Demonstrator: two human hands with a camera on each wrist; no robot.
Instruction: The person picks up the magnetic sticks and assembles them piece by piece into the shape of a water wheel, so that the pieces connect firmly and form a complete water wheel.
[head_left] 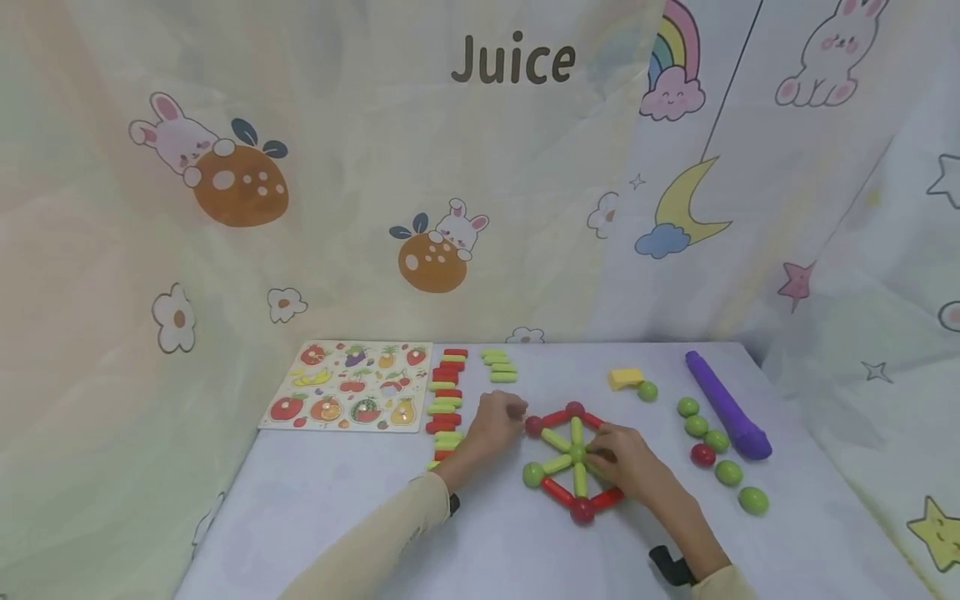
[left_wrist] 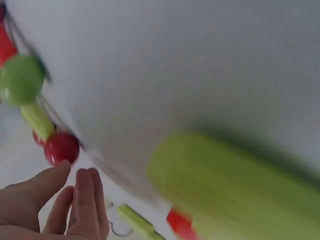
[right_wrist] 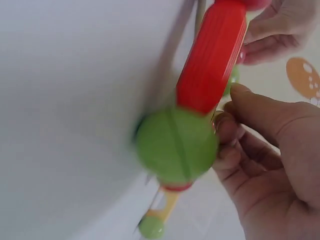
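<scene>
A wheel of red rods (head_left: pixel 557 492), light-green spokes (head_left: pixel 557 465), red balls and green balls lies on the table, with a green ball (head_left: pixel 578 453) at its hub. My right hand (head_left: pixel 626 462) is at the hub's right side, its curled thumb and fingers pinching there, apparently on the green ball; the fingers partly hide the contact. At the upper left corner, my left hand (head_left: pixel 497 421) has its fingertips beside a red ball (head_left: pixel 534 426). In the left wrist view, the fingers (left_wrist: pixel 86 200) are fairly straight, with the thumb tip by the red ball (left_wrist: pixel 62 148).
A fruit puzzle board (head_left: pixel 345 387) lies at the back left. Red and green rods (head_left: pixel 445 404) line up beside it, near my left forearm. On the right are a purple stick (head_left: pixel 727 406), loose balls (head_left: pixel 729 473) and a yellow block (head_left: pixel 625 378).
</scene>
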